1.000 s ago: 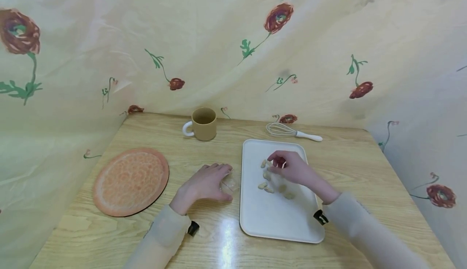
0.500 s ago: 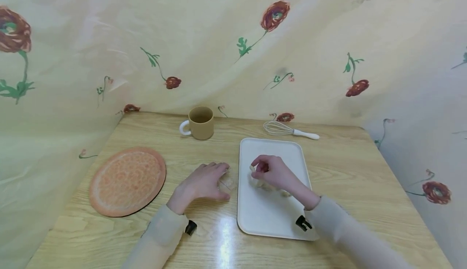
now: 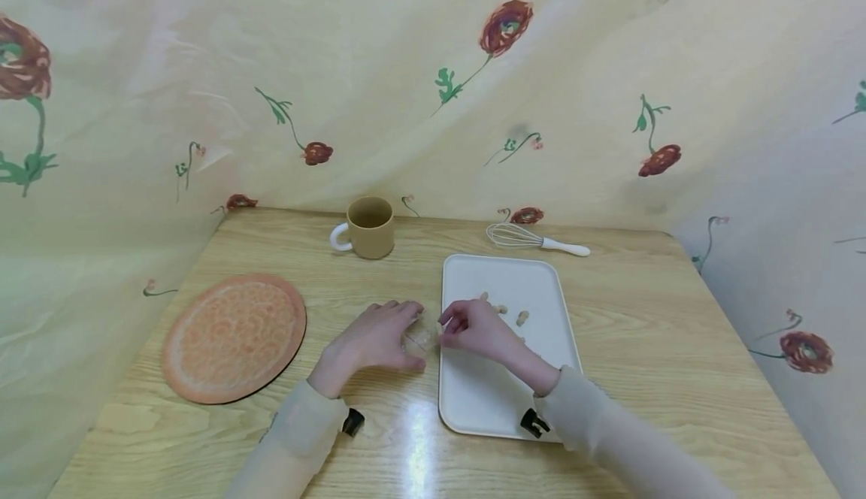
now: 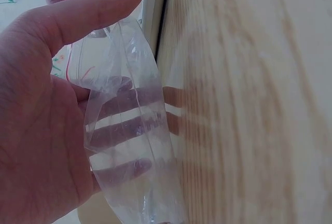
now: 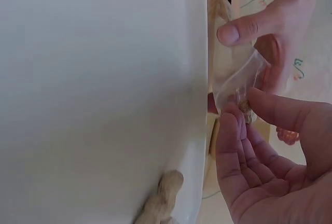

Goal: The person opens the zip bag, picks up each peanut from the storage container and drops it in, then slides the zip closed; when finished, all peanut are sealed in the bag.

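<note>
Plastic bag: 1, clear, just left of the white tray.
Left hand: 1, holding the bag in a wide curve, thumb on 1 side, fingers on the other.
Right hand: 1, in narrow pinch, holding 1 peanut between thumb and fingers, at the bag.
Other peanuts: 3 I see plainly on the tray; more are partly hidden, so their whole number I cannot tell.
Table: 1, wood-grained, under the tray.
Mug: 1, yellow-brown with white handle, standing upright at the far side.
Whisk: 1, lying behind the tray, near it.
Round mat: 1, orange, lying flat, well apart from the tray.
Black clips: 2, 1 at each sleeve.
</note>
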The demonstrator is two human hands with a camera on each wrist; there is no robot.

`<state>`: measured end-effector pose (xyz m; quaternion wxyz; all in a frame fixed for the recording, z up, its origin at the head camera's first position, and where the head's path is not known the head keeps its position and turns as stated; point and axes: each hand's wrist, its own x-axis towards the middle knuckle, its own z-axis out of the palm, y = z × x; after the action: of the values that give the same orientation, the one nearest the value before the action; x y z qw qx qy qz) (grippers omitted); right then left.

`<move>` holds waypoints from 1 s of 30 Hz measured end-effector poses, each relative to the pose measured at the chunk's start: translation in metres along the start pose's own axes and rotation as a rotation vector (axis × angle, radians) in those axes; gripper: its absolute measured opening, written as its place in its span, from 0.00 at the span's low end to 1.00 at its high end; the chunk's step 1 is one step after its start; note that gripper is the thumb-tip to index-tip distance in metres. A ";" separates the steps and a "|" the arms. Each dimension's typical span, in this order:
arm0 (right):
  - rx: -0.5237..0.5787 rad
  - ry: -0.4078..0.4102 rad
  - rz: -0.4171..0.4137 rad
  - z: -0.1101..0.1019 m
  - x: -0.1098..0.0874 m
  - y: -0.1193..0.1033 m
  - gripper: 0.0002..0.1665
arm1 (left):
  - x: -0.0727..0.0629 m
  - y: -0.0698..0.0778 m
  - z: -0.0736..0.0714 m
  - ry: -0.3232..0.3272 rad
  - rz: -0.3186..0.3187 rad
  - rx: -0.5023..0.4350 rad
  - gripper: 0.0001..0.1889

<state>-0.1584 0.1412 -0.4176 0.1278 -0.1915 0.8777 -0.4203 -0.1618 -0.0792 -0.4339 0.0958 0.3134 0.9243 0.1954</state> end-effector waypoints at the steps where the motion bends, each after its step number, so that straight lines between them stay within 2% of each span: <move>1: 0.004 0.000 0.004 0.002 0.001 -0.001 0.12 | 0.000 0.000 0.000 -0.001 -0.001 -0.002 0.43; 10: 0.061 0.022 0.072 0.009 0.003 -0.009 0.12 | 0.000 -0.001 0.000 -0.012 -0.001 -0.005 0.44; 22: 0.076 -0.007 0.056 0.012 0.002 -0.008 0.09 | -0.001 -0.001 0.000 -0.019 -0.022 -0.008 0.44; 30: 0.057 0.007 0.026 0.004 -0.002 -0.010 0.10 | 0.000 0.000 -0.001 -0.024 -0.023 -0.005 0.44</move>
<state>-0.1525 0.1336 -0.4117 0.1355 -0.1747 0.8682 -0.4442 -0.1617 -0.0794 -0.4332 0.1101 0.3048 0.9262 0.1928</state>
